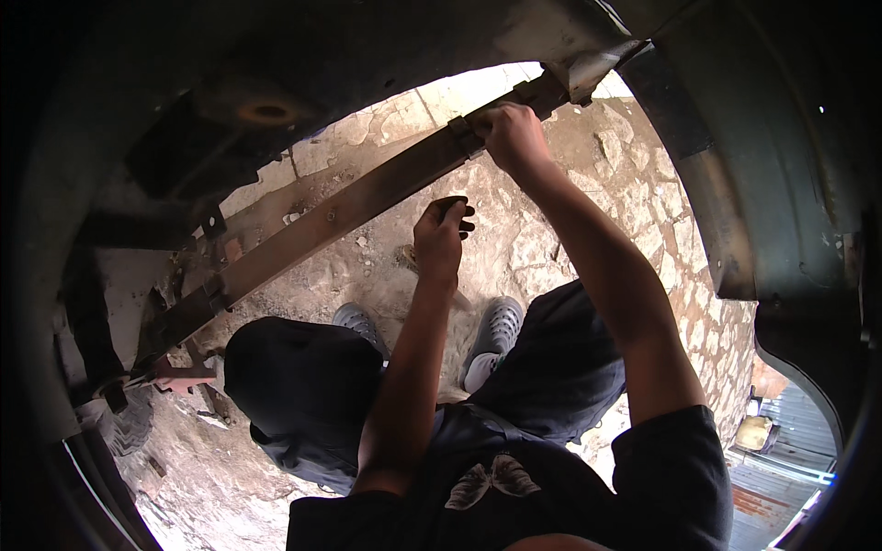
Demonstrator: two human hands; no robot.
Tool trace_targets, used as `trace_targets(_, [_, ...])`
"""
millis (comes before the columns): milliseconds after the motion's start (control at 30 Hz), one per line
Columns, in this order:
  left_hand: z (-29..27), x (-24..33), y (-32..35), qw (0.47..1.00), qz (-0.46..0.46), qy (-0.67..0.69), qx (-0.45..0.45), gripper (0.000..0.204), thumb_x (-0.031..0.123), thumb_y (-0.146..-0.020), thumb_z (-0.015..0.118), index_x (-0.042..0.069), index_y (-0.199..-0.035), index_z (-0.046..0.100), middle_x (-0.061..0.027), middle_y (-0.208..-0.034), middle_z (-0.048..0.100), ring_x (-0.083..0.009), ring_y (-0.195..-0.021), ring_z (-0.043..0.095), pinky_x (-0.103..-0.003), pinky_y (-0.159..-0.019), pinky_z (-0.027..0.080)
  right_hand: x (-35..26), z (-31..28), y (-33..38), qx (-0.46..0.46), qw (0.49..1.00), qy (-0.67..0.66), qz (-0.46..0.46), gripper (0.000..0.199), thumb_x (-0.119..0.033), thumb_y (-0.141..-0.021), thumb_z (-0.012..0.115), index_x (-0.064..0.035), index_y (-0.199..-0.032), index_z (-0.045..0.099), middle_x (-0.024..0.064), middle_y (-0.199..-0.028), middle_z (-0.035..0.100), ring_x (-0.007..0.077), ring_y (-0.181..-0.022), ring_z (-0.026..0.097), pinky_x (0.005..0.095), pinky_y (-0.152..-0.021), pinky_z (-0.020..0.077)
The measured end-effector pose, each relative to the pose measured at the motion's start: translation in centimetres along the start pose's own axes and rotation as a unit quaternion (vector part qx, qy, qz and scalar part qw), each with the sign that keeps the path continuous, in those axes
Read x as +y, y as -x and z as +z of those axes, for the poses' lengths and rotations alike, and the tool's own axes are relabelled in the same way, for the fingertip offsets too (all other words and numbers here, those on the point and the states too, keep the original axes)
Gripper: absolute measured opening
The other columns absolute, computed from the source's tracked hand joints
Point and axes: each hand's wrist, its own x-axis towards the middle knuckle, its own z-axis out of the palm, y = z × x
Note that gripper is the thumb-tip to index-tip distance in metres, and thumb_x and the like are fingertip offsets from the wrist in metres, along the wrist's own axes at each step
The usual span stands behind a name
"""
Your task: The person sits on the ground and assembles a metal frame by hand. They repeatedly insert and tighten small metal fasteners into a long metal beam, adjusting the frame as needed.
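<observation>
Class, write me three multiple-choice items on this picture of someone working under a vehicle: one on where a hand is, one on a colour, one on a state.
1. Where is the right hand?
A. on the long rusty metal bar
B. on a shoe
C. on the stone ground

2. What colour are the shoes?
A. red
B. grey
C. yellow

3. How is the left hand?
A. flat and open on the ground
B. closed round a small dark object
C. resting on the knee

Answers:
1 A, its fingers wrap the bar near the upper end.
2 B, both shoes by the legs look grey with lighter toes.
3 B, it is raised below the bar with the fingers curled on the object.
</observation>
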Motion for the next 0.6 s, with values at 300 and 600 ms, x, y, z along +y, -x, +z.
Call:
trace_targets(300, [-0.7,-0.3,-0.1,1.000,-0.006,-0.004,0.006,0.021,0.018,-0.101,0.063,0.004,-0.115,0.070,-0.0053,-0.099,0.075,-0.0125,-0.080,0.067,-0.028,-0.077,0.050,0.6,0.3,-3.1,-0.057,0.995,0.007,0.081,0.014,-0.009,-0.085,0.068,-0.0080,-0.090,0.081,0.0215,-0.091,0.074,0.0376,-0.092,0.072,0.0448,-0.085,0.0581])
trace_targets(600, [-0.8,0.8,0.0,1.000,0.020,-0.006,0.004,0.021,0.019,-0.102,0.063,0.004,-0.113,0.072,-0.0047,-0.099,0.075,-0.0122,-0.081,0.066,-0.028,-0.077,0.050,0.2,-0.8,1.1,-0.014,1.000,0.006,0.018,0.015,-0.016,-0.085,0.076,-0.0086,-0.096,0.082,0.0191,-0.092,0.074,0.0361,-0.087,0.072,0.0441,-0.080,0.0581])
